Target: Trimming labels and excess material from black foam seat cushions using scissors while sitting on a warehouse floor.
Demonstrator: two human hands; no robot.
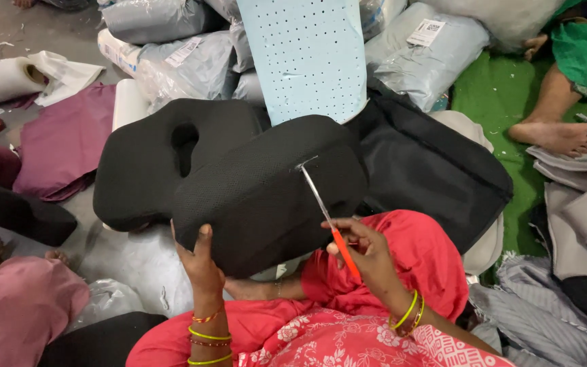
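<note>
Head view: left hand (200, 261) clasps the near edge of a black mesh cushion (266, 194), propped on the lap for steadiness. Right hand (368, 253) pinches an orange-handled thread snipper (327, 221), tip at the cover.

Looked like a small cushion-making workshop, floor-level: bagged stock (191, 64) piled at far side, perforated foam sheet (307, 58), fabric covers (579, 197) heaped right, workers seated on ground.
</note>
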